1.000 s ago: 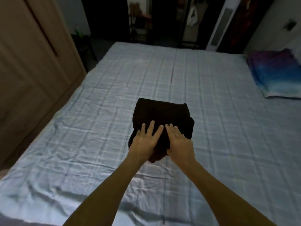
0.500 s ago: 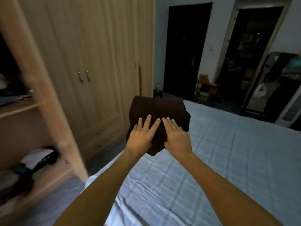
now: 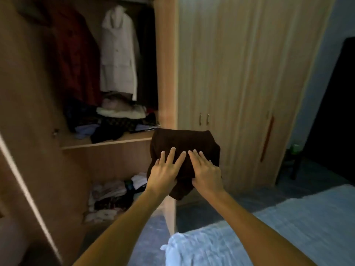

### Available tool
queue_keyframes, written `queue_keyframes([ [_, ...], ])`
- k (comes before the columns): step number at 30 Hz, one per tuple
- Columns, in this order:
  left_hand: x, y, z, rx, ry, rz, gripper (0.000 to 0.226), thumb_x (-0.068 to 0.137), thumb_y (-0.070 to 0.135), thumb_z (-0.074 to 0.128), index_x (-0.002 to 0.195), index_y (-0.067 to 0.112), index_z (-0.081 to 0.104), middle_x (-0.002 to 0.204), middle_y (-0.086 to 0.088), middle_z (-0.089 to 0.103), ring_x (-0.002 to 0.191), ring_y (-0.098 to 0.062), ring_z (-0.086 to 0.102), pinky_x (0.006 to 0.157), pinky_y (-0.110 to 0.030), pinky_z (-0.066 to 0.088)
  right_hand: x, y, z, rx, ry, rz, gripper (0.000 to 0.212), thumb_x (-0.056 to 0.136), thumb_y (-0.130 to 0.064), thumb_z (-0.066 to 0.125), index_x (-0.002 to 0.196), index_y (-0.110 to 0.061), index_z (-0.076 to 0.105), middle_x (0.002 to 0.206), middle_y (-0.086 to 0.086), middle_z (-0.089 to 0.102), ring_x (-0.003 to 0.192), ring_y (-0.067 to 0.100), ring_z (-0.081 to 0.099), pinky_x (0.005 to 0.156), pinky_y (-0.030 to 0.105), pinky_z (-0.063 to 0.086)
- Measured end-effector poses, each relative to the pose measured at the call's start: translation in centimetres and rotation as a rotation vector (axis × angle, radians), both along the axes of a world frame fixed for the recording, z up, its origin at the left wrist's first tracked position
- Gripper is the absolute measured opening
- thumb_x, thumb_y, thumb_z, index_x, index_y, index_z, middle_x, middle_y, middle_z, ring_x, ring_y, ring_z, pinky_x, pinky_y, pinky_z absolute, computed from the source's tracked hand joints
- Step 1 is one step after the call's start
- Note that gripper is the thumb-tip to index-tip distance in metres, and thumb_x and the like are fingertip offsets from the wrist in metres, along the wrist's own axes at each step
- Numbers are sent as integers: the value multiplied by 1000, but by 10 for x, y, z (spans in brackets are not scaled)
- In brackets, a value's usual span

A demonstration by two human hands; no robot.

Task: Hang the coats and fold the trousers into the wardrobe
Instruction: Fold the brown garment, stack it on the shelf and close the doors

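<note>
Bedclothes (image 3: 249, 237) in pale blue are seen nearest, at the lower right, their corner turned toward the wardrobe (image 3: 166, 54). Above them two bare forearms are stretched forward. A folded bundle of dark brown trousers (image 3: 184, 141) is held up in the air between the left hand (image 3: 165, 172) and the right hand (image 3: 207, 170), which are set side by side on its near edge. The fingers of both are laid flat and spread on top of the cloth, while the thumbs are tucked beneath it, so that the bundle is pinched from above and below; a loose fold is left hanging under the hands. The trousers are carried clear of the bed, in front of the wardrobe's upright panel, level with the right end of a shelf (image 3: 107, 144). On that shelf a heap of mixed clothes (image 3: 115, 121) is piled, reaching its front edge. Over the heap a red coat (image 3: 75, 60) and a white coat (image 3: 118, 54) are hung side by side. Under the shelf, crumpled garments (image 3: 111, 196) are strewn on the wardrobe floor. To the right, closed doors (image 3: 240, 73) with small handles (image 3: 204, 119) are seen.
</note>
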State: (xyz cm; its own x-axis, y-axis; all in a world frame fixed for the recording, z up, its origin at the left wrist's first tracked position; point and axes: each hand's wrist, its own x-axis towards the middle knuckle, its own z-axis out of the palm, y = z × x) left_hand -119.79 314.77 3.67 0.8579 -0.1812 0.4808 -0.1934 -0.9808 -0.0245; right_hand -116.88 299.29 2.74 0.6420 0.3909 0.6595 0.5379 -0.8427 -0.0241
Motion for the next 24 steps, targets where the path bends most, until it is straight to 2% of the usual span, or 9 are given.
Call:
queue_keyframes([
  [4, 6, 59, 2, 26, 51, 190, 81, 90, 13, 53, 151, 27, 1, 158, -13, 5, 142, -40, 14, 110, -43, 35, 34, 67, -2, 0, -1, 151, 94, 44, -14, 93, 128, -5, 54, 124, 15, 62, 112, 32, 61, 76, 47, 56],
  [8, 21, 122, 1, -18, 12, 264, 86, 82, 8, 64, 151, 25, 15, 156, -16, 17, 139, -44, 23, 104, -48, 41, 65, 137, -1, -21, -17, 259, 95, 41, -12, 93, 128, -5, 56, 124, 14, 63, 112, 31, 61, 75, 45, 58],
  [13, 57, 206, 2, -14, -8, 324, 89, 81, 8, 66, 151, 24, 14, 156, -17, 17, 139, -45, 23, 105, -49, 39, 110, 226, 1, -38, -38, 297, 96, 39, -12, 93, 127, -5, 56, 124, 14, 63, 112, 29, 61, 75, 45, 58],
  [15, 78, 241, 3, -13, -23, 323, 91, 75, 5, 71, 150, 23, 21, 153, -19, 25, 135, -47, 30, 100, -50, 44, 132, 261, 2, -41, -49, 291, 94, 40, -11, 93, 127, -5, 56, 122, 14, 63, 111, 29, 62, 76, 45, 58],
  [18, 118, 293, 8, 51, -13, 306, 99, 51, 2, 85, 139, 17, 45, 137, -23, 48, 115, -50, 52, 78, -51, 56, 165, 309, 8, -50, -50, 272, 95, 40, -13, 93, 127, -5, 56, 123, 13, 63, 112, 29, 61, 77, 45, 57],
  [20, 144, 322, 15, 67, 14, 303, 101, 44, 3, 88, 136, 16, 48, 132, -23, 53, 110, -50, 56, 73, -51, 57, 188, 335, 15, -49, -46, 263, 96, 40, -12, 92, 128, -5, 55, 124, 13, 62, 113, 30, 60, 77, 45, 57],
  [24, 189, 364, 25, 11, -46, 265, 92, 70, 0, 70, 148, 21, 28, 150, -21, 30, 132, -50, 34, 96, -53, 47, 233, 377, 28, -52, -63, 231, 96, 39, -9, 91, 129, -5, 55, 125, 15, 62, 113, 31, 60, 77, 48, 57],
])
